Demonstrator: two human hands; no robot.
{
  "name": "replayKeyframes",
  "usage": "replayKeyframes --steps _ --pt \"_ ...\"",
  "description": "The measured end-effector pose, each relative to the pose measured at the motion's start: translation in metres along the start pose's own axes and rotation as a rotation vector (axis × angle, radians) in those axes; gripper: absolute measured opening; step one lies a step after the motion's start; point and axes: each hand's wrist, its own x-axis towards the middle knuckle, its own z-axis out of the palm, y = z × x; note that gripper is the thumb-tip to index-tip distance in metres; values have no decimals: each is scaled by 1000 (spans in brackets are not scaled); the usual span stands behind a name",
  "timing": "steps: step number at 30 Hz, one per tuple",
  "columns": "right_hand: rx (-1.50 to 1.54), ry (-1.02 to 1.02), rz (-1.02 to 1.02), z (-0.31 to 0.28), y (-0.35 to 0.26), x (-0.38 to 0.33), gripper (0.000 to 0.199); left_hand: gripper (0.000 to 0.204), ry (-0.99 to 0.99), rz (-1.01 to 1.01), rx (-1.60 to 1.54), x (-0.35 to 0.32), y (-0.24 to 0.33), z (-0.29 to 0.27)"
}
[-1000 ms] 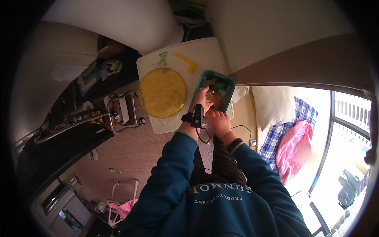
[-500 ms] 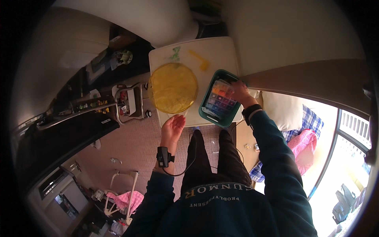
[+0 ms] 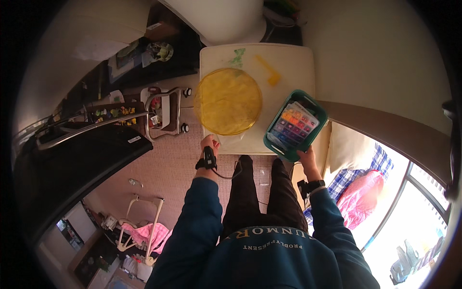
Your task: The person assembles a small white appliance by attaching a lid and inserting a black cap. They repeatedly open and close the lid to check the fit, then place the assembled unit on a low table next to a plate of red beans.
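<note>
Nearest the person, the left hand [image 3: 210, 143] hangs at the near edge of the white desk [image 3: 293, 62], its fingers curled in; whether they grip anything cannot be told. It sits just below the near rim of the round yellow disc [image 3: 227, 101]. The right hand [image 3: 305, 158] is off the desk's near right corner, its fingers closed on the near end of the green tray [image 3: 317, 114]. The tray lies tilted across the desk's right edge, part of it overhanging, and holds a flat case of small coloured pots [image 3: 293, 125] in rows: oranges and yellows at the far end, purples and blues nearer. The tray is near the disc but apart from it. Farther on, bare desk lies open behind the tray and disc, with a yellow strip [image 3: 268, 73] and a green smear [image 3: 237, 57] near the far edge. A metal-framed cart [image 3: 166, 113] stands on the floor left of the desk.
</note>
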Motion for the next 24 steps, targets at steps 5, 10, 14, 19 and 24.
replayKeyframes --steps 5,10,14,19,24 --pt "-56 172 -166 12 2 15 36 30 130 -106 -43 17 9 30" --pt "-127 199 -169 4 -25 33 36 22 17 -145 38 31 18 17" --pt "-235 250 -317 0 -53 81 29 12 48 -41 -51 26 16 14" --pt "-606 236 -445 -7 -101 148 31 19 -295 75 -126 -5 30 11" --pt "-494 186 -438 -16 -122 173 41 48 -721 58 -211 -21 64 25"
